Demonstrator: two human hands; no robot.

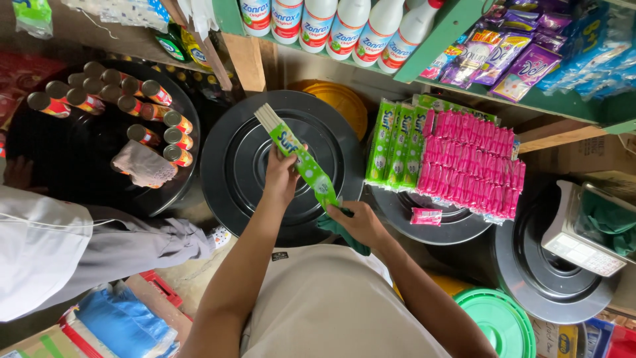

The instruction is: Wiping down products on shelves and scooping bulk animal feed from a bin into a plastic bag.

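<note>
Head view looks straight down on both hands meeting over a round black plastic drum lid (238,166). Left hand (281,176) is closed around the middle of a long green strip of small sachets (301,159), fingers wrapped over it and thumb behind; the strip's far end fans out into pale edges beyond the knuckles. Right hand (361,222) pinches the near end of the same strip and also keeps a dark green cloth (344,235) bunched under its palm, so neither hand is free.

Beyond and to the right of the right hand, flat rows of green sachet strips (394,142) and pink sachet strips (474,162) lie on another black lid (434,222), with one loose pink sachet (426,216) close to the fingers. Far to the left of the left hand, red-and-orange tins (142,109) stand on a third dark lid, a grey rag (142,164) draped over some. Another person's grey sleeve (99,248) lies at the left.

To handle the strip well, I judge it best kept taut between the two grips, with the left hand steadying the middle so the perforated sachets do not tear or twist, and the cloth kept from snagging the near end.
</note>
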